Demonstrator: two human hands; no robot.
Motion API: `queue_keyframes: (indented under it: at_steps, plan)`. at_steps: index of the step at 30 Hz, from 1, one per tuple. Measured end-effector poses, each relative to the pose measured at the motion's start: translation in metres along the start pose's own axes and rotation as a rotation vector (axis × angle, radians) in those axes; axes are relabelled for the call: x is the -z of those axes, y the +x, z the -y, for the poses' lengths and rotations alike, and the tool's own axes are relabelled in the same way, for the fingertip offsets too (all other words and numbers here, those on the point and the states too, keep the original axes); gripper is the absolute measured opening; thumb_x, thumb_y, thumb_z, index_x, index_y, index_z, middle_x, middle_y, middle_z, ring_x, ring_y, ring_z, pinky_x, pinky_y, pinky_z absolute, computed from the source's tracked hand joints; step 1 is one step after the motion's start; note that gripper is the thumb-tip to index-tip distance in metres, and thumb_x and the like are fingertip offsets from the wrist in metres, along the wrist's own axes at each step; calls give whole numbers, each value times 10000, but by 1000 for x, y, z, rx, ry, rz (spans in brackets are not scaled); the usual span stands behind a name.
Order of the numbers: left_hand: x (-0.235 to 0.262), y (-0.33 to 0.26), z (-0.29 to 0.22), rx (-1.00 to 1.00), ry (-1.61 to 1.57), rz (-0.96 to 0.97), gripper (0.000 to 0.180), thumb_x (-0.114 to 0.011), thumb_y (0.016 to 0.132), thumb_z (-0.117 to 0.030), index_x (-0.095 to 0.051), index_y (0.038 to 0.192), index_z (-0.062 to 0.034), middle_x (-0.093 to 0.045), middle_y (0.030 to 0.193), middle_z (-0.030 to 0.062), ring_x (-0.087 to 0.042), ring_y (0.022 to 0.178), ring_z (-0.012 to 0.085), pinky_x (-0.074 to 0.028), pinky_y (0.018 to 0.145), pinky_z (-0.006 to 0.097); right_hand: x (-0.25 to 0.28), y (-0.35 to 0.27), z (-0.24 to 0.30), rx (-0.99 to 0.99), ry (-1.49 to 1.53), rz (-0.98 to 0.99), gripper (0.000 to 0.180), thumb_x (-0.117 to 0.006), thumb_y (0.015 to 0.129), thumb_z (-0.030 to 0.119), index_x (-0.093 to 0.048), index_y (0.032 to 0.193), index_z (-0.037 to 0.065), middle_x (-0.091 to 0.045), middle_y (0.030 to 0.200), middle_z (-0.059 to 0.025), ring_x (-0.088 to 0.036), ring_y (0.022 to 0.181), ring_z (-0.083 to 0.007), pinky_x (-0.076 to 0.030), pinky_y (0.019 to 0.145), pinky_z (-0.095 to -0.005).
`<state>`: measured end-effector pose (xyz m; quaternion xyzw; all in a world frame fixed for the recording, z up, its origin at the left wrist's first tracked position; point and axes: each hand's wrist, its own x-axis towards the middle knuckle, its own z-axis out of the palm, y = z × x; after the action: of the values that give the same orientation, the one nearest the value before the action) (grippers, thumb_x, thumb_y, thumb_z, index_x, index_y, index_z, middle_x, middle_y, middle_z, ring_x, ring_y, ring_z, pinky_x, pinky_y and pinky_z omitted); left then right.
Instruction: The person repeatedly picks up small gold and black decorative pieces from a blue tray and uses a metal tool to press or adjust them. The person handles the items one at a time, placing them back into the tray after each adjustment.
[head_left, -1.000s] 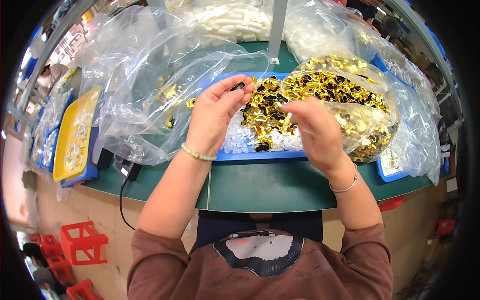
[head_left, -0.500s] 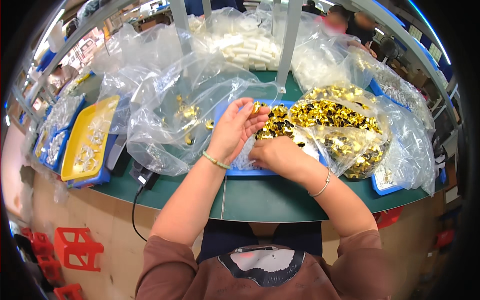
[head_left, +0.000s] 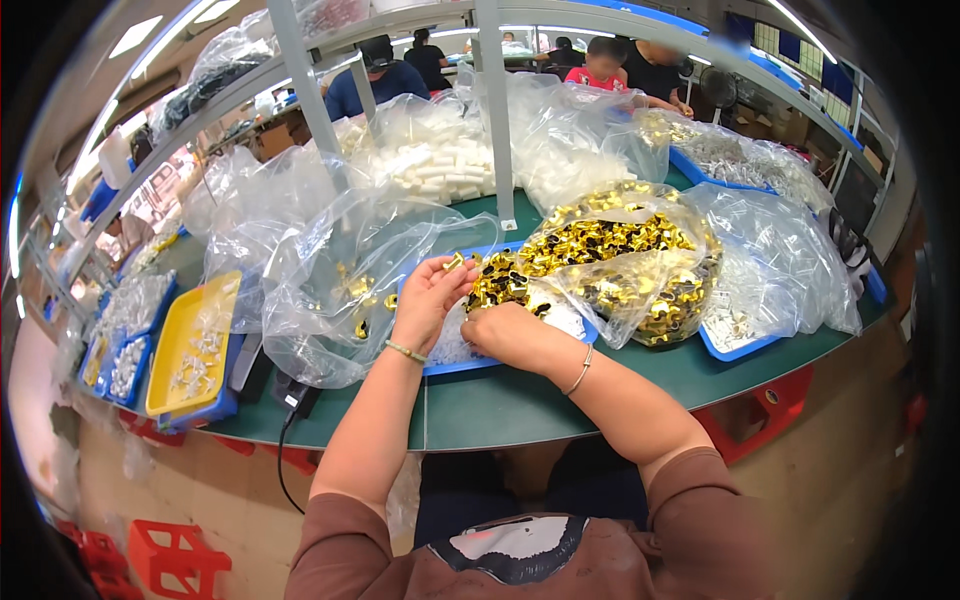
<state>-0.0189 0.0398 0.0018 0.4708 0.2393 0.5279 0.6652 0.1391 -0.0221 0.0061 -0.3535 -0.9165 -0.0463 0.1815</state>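
Between the fingertips of my left hand [head_left: 428, 305] is a small shiny gold-coloured piece [head_left: 454, 262]. My right hand [head_left: 518, 336] is closed, its curled fingers lowered to the small translucent white pieces [head_left: 450, 345] in the blue tray [head_left: 477, 364]. What those fingertips hold, if anything, is hidden. Just beyond my hands, a heap of loose gold pieces [head_left: 498, 284] lies in the tray. To its right an open clear plastic bag [head_left: 632, 318] bulges with many more of the same curved gold pieces.
A clear bag [head_left: 325, 345] with scattered gold pieces lies left of the tray. Farther left is a yellow tray [head_left: 225, 300] of small parts. White cylinders [head_left: 445, 170] are heaped behind. A grey post [head_left: 494, 120] rises from the green table [head_left: 520, 400]. Co-workers sit beyond.
My view has tilted up and turned right, so the scene sits farther left and more of the background shows. Both hands stay over the tray; the gold piece remains in my left fingers.
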Motion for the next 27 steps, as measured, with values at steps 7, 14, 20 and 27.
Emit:
queue_keyframes:
  at_steps: [7, 14, 20, 27]
  plan:
    - [2, -2, -1, 29, -112, -42, 154, -639, 910, -66, -581, 1050, -37, -669, 1048, 93, -653, 900, 130, -548, 819, 233, 1, -6, 0, 12, 31, -39, 51, -579, 781, 76, -608, 786, 33, -635, 765, -144, -665, 729, -324, -531, 634, -422]
    - [-1, -6, -2, 66, -131, -22, 200, -641, 920, -121, -623, 1097, -31, -668, 1041, 54, -641, 914, 114, -548, 814, 237, -3, -6, -8, -2, 52, -17, 67, -628, 790, 117, -641, 834, 69, -623, 840, -111, -653, 780, -299, -527, 671, -404]
    - [-3, -7, -4, 109, -199, -25, 209, -626, 934, -155, -619, 1091, -17, -666, 1011, 52, -636, 912, 113, -541, 818, 228, 2, -6, -11, -22, 207, -141, 94, -671, 785, 114, -655, 873, 87, -629, 841, -85, -648, 784, -282, -522, 675, -395]
    - [1, -5, 6, 178, -366, 75, 208, -586, 951, -132, -606, 1122, -15, -659, 1036, 65, -637, 958, 139, -534, 852, 260, 25, -1, -10, -245, 545, -521, 113, -689, 802, 58, -681, 914, 70, -630, 811, -78, -589, 662, -216, -481, 602, -322]
